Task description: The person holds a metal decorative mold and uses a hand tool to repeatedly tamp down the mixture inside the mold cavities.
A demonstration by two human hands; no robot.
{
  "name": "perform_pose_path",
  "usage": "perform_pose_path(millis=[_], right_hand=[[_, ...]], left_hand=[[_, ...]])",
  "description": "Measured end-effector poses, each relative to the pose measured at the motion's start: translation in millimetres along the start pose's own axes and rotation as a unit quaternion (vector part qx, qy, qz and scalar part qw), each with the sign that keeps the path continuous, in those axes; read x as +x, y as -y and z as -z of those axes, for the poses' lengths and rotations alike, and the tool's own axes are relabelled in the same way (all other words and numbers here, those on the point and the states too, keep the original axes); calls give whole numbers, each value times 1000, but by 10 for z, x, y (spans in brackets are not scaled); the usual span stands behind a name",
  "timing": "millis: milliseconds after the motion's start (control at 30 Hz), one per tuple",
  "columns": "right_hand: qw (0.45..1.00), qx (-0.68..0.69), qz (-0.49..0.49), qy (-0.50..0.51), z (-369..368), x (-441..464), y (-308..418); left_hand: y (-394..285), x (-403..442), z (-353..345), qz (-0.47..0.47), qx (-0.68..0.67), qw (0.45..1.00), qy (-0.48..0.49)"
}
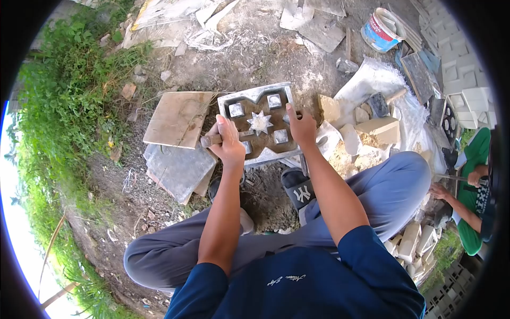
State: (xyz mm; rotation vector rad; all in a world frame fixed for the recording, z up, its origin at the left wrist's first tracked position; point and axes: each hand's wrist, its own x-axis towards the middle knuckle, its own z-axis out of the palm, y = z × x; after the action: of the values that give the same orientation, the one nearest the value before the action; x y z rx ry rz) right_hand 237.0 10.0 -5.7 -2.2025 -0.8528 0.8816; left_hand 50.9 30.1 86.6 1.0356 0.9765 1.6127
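Observation:
A grey metal mould (253, 94) with a raised star (260, 123) at its centre and several square blocks lies tilted in front of my shins. Brown, earth-like material covers the floor between the blocks. My left hand (229, 139) is closed at the mould's left side around a short wooden handle (211, 140), its thumb pointing up over the rim. I cannot tell whether that handle belongs to the mould or to a separate tool. At the opposite side my right hand (303, 127) grips the mould's edge, thumb along the rim and fingers mostly hidden.
Flat boards (178, 118) are stacked on the left. Pale blocks (380, 130) and rubble lie on a white sack (372, 80) to the right. A paint bucket (382, 30) stands at upper right. A person in green (475, 181) works at far right, holding a tool.

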Motion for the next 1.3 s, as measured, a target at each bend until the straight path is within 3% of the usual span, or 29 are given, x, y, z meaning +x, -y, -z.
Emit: perform_pose_path(millis=[100,267,367,467,533,700,867,967,1033,1167,1233,1300], right_hand=[[1000,12,8,-17,-21,-22,22],[999,9,23,-34,-20,-14,12],[1000,7,13,-14,-17,-58,-40],[999,3,25,-34,-48,55,-4],[998,-3,29,-48,-67,-8,-59],[1000,7,2,-2,-3,-35,25],[1000,-14,12,-25,-14,39,14],[1000,13,15,-18,-3,-67,46],[999,-10,17,-39,-29,-27,11],[1000,-6,15,-25,-4,-54,10],[999,-19,18,-26,-48,-3,-9],[1000,-5,16,-13,-38,14,-29]], left_hand=[[283,-64,115,-31,25,999,23],[-10,-37,20,16,-34,998,-44],[76,-49,52,-20,-36,999,4],[295,-22,118,0,-37,999,-7],[58,-41,86,13,-52,998,-25],[194,-3,78,-1,-18,1000,1],[-29,24,65,46,-63,995,-61],[306,-1,120,-12,-22,1000,-12],[199,92,48,47,-38,997,-53],[-73,29,21,45,-73,996,-29],[315,9,98,15,-12,1000,0],[374,89,110,24,3,999,-30]])
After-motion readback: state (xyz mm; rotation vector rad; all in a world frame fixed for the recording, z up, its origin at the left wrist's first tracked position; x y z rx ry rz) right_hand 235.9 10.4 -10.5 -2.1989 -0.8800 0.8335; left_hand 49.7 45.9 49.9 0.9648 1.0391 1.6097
